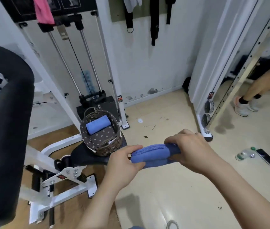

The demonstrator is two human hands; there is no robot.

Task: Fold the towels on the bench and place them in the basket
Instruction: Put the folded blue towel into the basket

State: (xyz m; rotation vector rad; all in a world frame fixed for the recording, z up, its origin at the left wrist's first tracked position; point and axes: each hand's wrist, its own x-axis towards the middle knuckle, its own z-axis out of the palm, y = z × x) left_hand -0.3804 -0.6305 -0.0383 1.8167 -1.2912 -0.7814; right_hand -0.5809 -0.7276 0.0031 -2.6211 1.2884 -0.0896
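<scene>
Blue folded towel (pixel 154 154) is held in the air between both hands, just right of the basket (pixel 107 146). The left hand (pixel 124 164) pinches its left end, thumb on top. The right hand (pixel 190 151) curls over and grips the right end. A rolled towel (pixel 97 124) lies inside the basket, on the black tabletop (pixel 84 156).

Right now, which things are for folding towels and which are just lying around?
For the job: folded blue cloth towel gripped by left hand and right hand; brown wicker basket; rolled blue towel inside it; black padded bench.
Lying about: clear plastic bottle; black flat phone; pink hanging cloth.
</scene>
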